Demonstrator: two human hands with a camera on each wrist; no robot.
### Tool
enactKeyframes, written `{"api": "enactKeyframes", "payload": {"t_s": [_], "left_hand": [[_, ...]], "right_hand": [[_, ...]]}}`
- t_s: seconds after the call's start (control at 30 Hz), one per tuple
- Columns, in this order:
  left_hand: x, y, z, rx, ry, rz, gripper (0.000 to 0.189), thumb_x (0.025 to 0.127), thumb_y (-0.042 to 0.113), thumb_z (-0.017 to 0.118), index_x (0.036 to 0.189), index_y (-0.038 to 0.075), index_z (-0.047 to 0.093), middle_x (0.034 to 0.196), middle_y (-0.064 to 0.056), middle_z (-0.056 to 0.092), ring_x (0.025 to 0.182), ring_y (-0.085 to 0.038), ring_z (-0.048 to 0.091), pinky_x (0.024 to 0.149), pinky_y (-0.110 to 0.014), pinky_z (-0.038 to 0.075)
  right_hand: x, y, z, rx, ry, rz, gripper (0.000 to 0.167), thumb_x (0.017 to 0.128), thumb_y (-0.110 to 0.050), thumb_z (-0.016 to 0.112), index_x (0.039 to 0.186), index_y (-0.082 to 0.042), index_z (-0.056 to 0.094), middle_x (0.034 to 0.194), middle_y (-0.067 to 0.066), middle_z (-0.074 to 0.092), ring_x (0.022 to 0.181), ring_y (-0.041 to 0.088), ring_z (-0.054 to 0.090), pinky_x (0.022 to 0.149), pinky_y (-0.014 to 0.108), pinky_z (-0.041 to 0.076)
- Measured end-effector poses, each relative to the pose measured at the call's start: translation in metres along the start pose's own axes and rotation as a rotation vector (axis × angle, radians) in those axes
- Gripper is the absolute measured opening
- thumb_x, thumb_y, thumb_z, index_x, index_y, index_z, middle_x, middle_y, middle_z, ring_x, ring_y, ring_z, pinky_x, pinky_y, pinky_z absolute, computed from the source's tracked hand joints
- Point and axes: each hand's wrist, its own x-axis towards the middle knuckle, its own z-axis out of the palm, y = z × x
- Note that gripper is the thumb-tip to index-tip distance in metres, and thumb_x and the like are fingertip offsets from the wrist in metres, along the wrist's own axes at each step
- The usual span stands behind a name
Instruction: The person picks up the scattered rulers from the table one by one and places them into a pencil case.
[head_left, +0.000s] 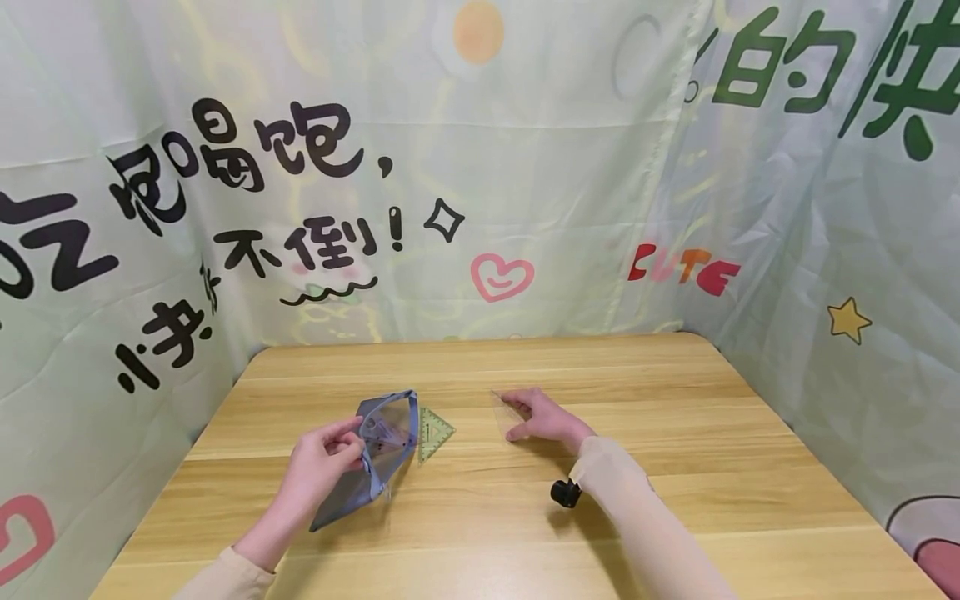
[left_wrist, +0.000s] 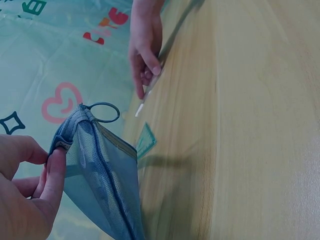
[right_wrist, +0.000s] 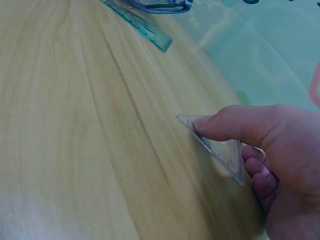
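My left hand point(head_left: 324, 458) pinches the edge of a blue zip pouch point(left_wrist: 95, 170) with a see-through side, holding its mouth apart. Inside the pouch, some clear items show faintly. A ring point(left_wrist: 105, 112) hangs at the pouch's corner in the left wrist view. In my right hand point(head_left: 543, 418) a clear triangular set square point(right_wrist: 227, 155) is gripped between thumb and fingers, just over the table. Between the hands, beside the pouch, lies a green set square point(head_left: 435, 434) on the wood.
The wooden table point(head_left: 637, 375) has rounded far corners. Printed cloth point(head_left: 570, 192) hangs behind it and on both sides. A small black camera point(head_left: 566, 493) sits at my right wrist.
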Motion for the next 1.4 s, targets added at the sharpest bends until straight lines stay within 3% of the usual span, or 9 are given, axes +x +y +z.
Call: {"api": "enactKeyframes", "payload": {"t_s": [0.1, 0.2, 0.37, 0.6, 0.83, 1.07, 1.27, 1.4], "left_hand": [[0.000, 0.000, 0.000, 0.001, 0.001, 0.003, 0.045, 0.088, -0.002, 0.060, 0.133, -0.008, 0.056, 0.090, -0.009, 0.062, 0.073, -0.003, 0.061, 0.069, -0.019, 0.061], [0.000, -0.001, 0.000, 0.001, 0.003, 0.004, 0.045, 0.088, -0.003, 0.060, 0.133, -0.008, 0.056, 0.089, -0.008, 0.063, 0.072, -0.003, 0.061, 0.068, -0.019, 0.060], [0.001, -0.001, 0.001, -0.002, 0.005, 0.012, 0.045, 0.088, -0.004, 0.059, 0.132, -0.008, 0.057, 0.088, -0.008, 0.063, 0.072, -0.003, 0.061, 0.068, -0.019, 0.061], [0.001, 0.000, 0.001, 0.005, 0.002, 0.011, 0.045, 0.088, -0.004, 0.059, 0.132, -0.008, 0.057, 0.087, -0.008, 0.062, 0.072, -0.003, 0.061, 0.068, -0.019, 0.060], [0.001, -0.001, 0.001, 0.008, -0.001, 0.010, 0.045, 0.087, -0.004, 0.059, 0.132, -0.008, 0.057, 0.086, -0.007, 0.062, 0.072, -0.003, 0.061, 0.068, -0.019, 0.060], [0.002, -0.002, 0.002, 0.005, 0.001, 0.014, 0.044, 0.087, -0.004, 0.059, 0.132, -0.008, 0.057, 0.086, -0.006, 0.062, 0.072, -0.003, 0.061, 0.067, -0.019, 0.060], [0.001, -0.002, 0.001, 0.011, -0.002, 0.009, 0.045, 0.088, -0.004, 0.060, 0.132, -0.008, 0.057, 0.087, -0.008, 0.063, 0.072, -0.004, 0.061, 0.067, -0.019, 0.060], [0.001, -0.002, 0.001, 0.011, -0.004, 0.005, 0.045, 0.088, -0.004, 0.060, 0.133, -0.007, 0.056, 0.087, -0.008, 0.063, 0.071, -0.004, 0.062, 0.067, -0.019, 0.060]], "right_hand": [[-0.001, 0.001, -0.001, -0.010, -0.026, -0.033, 0.076, 0.078, -0.008, 0.079, 0.142, 0.011, 0.043, 0.144, 0.028, 0.049, 0.127, 0.037, 0.053, 0.111, 0.051, 0.045], [-0.002, 0.002, -0.003, -0.019, -0.047, -0.070, 0.075, 0.078, -0.008, 0.078, 0.142, 0.011, 0.043, 0.140, 0.028, 0.052, 0.115, 0.029, 0.058, 0.102, 0.040, 0.051], [-0.007, 0.000, -0.004, -0.041, -0.044, -0.104, 0.073, 0.076, -0.012, 0.075, 0.141, 0.008, 0.047, 0.136, 0.028, 0.054, 0.105, 0.020, 0.056, 0.092, 0.028, 0.050], [-0.010, 0.000, -0.003, -0.006, -0.051, 0.063, 0.073, 0.076, -0.013, 0.076, 0.144, -0.011, 0.051, 0.136, 0.018, 0.047, 0.118, 0.027, 0.047, 0.100, 0.041, 0.045], [-0.009, 0.003, -0.001, -0.015, -0.055, 0.076, 0.072, 0.074, -0.010, 0.076, 0.143, -0.012, 0.053, 0.129, 0.016, 0.047, 0.113, 0.024, 0.043, 0.095, 0.037, 0.041], [-0.013, -0.004, 0.001, 0.009, -0.001, 0.131, 0.070, 0.077, -0.021, 0.083, 0.140, -0.014, 0.055, 0.132, 0.016, 0.042, 0.115, 0.026, 0.047, 0.100, 0.045, 0.046], [-0.018, -0.006, 0.002, -0.013, 0.018, 0.115, 0.068, 0.076, -0.022, 0.083, 0.138, -0.013, 0.056, 0.131, 0.016, 0.043, 0.115, 0.028, 0.047, 0.101, 0.049, 0.045], [-0.020, -0.006, 0.002, -0.024, 0.030, 0.098, 0.066, 0.076, -0.021, 0.083, 0.136, -0.009, 0.057, 0.126, 0.018, 0.044, 0.111, 0.027, 0.047, 0.096, 0.045, 0.046]]}}
